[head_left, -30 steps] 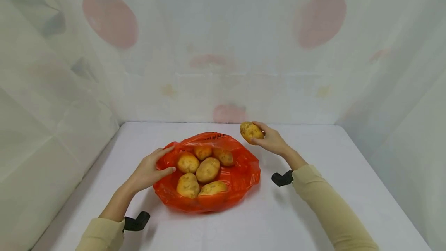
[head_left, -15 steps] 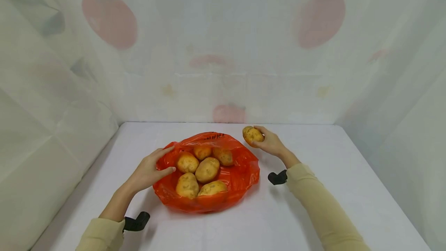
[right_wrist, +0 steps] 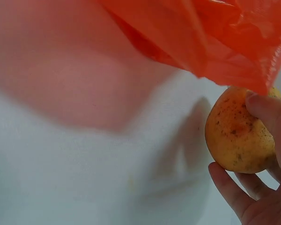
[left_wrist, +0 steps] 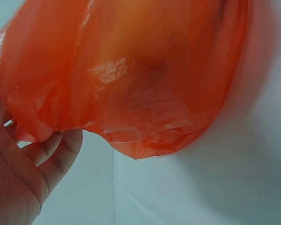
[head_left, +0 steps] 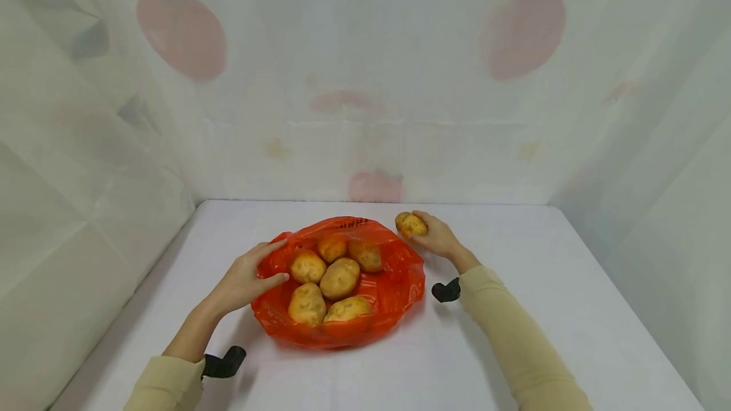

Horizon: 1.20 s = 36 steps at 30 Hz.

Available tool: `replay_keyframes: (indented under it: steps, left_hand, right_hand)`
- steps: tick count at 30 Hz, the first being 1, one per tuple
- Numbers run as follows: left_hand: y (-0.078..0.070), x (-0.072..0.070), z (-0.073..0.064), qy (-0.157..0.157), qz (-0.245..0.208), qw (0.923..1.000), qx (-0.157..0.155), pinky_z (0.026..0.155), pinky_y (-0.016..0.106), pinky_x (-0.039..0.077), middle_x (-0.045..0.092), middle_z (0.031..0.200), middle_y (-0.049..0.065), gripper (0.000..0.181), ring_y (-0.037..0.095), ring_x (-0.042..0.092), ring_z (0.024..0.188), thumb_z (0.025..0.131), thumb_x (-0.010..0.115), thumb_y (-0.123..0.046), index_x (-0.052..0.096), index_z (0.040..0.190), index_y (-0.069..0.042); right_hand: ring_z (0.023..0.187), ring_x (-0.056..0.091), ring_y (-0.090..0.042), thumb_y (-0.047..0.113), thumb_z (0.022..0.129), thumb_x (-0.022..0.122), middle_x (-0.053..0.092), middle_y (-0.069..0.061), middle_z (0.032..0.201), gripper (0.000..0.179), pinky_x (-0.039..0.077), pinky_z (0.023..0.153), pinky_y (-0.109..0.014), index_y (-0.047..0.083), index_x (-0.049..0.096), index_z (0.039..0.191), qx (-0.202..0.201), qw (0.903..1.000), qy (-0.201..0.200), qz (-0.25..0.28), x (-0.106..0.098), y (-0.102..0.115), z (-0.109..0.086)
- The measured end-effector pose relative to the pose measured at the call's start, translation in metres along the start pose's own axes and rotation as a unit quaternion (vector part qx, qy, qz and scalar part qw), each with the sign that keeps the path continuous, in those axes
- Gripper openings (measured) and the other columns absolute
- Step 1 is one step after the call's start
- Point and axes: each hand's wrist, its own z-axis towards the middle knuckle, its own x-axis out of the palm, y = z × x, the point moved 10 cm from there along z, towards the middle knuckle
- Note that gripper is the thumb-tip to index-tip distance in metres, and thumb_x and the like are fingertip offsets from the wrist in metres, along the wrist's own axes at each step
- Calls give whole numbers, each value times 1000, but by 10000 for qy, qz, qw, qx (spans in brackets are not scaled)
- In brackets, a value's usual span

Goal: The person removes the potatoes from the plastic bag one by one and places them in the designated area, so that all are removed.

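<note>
A red plastic bag (head_left: 402, 281) lies spread open on the table, with several potatoes (head_left: 340, 278) visible inside. My left hand (head_left: 245, 279) holds the bag's left rim. In the left wrist view, the fingers (left_wrist: 61, 161) of that hand reach behind the red film, so their tips are partly hidden. Past the bag's far right edge, my right hand (head_left: 436, 236) grips a single potato (head_left: 410, 224) between thumb and fingers. The right wrist view shows this potato (right_wrist: 239, 136) beside the bag's hanging edge (right_wrist: 234, 61), which overlaps its top.
A white-covered table (head_left: 377, 379) carries the bag. Pale sheets printed with faded red fruit (head_left: 528, 37) rise behind it and along both sides. A black wrist mount (head_left: 446, 290) sits below the right wrist, another black mount (head_left: 225, 362) by the left.
My right hand has come slightly nearer and lower with the potato, its forearm shifting left. The left hand and the bag stay where they were.
</note>
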Motion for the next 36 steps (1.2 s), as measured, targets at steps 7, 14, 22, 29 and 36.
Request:
replay_keyframes:
  steps: [7,14,22,29,36]
  left_hand:
    - [0,-1,1,-11,-16,10000,0,77,42,55,43,136,15,67,34,52,111,82,69,-33,40,140,-16]
    - [0,-2,1,4,61,10000,4,80,42,54,43,136,13,68,32,52,113,82,69,-32,39,141,-17]
    - [-1,-2,1,-5,32,10000,30,79,42,54,44,136,14,67,33,52,113,82,69,-31,40,140,-16]
    - [-2,-2,1,-8,120,9999,34,80,42,54,45,134,12,67,31,52,112,82,69,-30,39,141,-18]
    - [-2,-1,1,51,82,10000,-16,80,43,54,43,136,13,67,32,51,113,82,69,-29,39,141,-17]
  right_hand:
    - [108,50,-33,17,85,62,49,-19,127,60,43,94,-48,8,38,139,-59,9995,0,-299,4,1,7]
    - [106,52,-33,18,84,63,52,-19,122,56,44,92,-48,8,44,135,-347,9958,-351,-766,2,2,11]
    - [105,52,-36,17,83,66,53,-18,121,51,44,91,-49,7,50,130,-557,9913,-663,-990,-3,9,14]
    - [107,50,-36,16,82,67,52,-17,123,50,43,94,-48,8,50,129,-507,9886,-935,-1065,-7,6,15]
    - [105,51,-36,15,81,68,53,-17,120,49,43,94,-49,7,52,126,-685,9876,-1041,-956,-5,1,10]
